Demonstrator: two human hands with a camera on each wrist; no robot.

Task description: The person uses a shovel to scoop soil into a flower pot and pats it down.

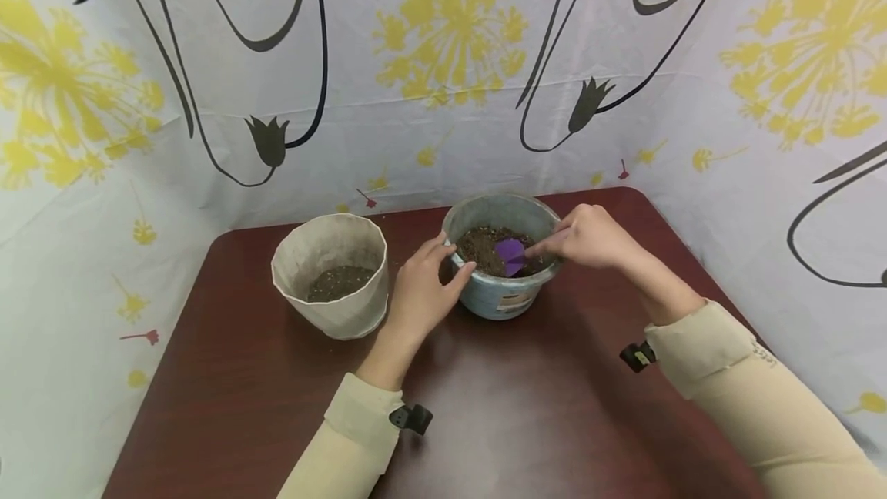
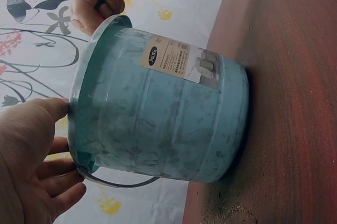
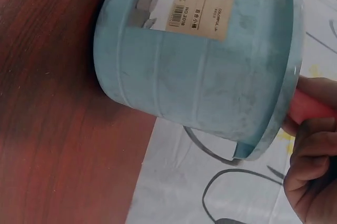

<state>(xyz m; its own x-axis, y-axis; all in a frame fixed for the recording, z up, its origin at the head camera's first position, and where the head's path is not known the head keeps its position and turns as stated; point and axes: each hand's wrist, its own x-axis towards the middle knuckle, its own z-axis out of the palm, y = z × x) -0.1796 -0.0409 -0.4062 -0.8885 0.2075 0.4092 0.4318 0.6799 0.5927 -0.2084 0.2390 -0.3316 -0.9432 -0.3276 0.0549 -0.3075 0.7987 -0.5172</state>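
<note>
A light blue bucket (image 2: pixel 168 124) with a paper label stands upright on the table, with dark soil (image 1: pixel 478 249) inside. My left hand (image 1: pixel 423 283) holds the bucket's rim at the left, thumb on the near edge and fingers farther round. Over the right side of the rim, my right hand (image 1: pixel 592 237) grips a small garden trowel by its reddish handle (image 3: pixel 310 107). The trowel's purple blade (image 1: pixel 510 252) is against the soil, its tip partly hidden. To the left of my left hand, a whitish plant pot (image 1: pixel 353 310) holds some soil low inside.
The dark red wooden table (image 1: pixel 513 406) carries both containers near its back edge. Behind it hangs a white cloth (image 1: pixel 388 137) with flower prints. The bucket's thin handle (image 2: pixel 124 185) hangs down its side. Soil crumbs (image 2: pixel 231 211) lie on the table beside the bucket.
</note>
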